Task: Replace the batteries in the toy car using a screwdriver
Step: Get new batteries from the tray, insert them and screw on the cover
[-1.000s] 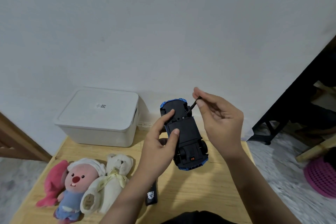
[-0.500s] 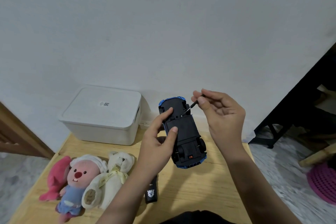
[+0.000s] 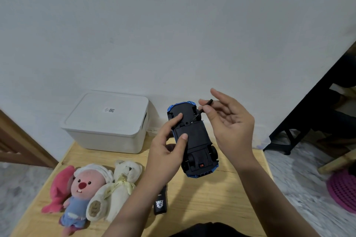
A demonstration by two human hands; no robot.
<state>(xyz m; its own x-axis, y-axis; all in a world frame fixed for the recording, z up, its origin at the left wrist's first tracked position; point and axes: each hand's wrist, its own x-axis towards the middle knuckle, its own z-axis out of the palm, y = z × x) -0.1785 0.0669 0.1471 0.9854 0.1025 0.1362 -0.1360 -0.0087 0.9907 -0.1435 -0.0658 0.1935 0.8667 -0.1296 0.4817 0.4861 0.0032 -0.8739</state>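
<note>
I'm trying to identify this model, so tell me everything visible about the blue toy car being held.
The blue toy car is held above the wooden table, underside toward the camera. A black plastic chassis covers most of it, with blue bodywork showing only at both ends. Black wheels and a small orange-red switch sit at the near end. The left hand grips its side, thumb and forefinger on the chassis. The right hand pinches a thin black screwdriver, its tip at a screw beside a flat panel.

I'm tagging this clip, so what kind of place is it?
Probably a home room: a pink plush toy on a light wooden table against a plain white wall, with a lidded white plastic storage box.
</note>
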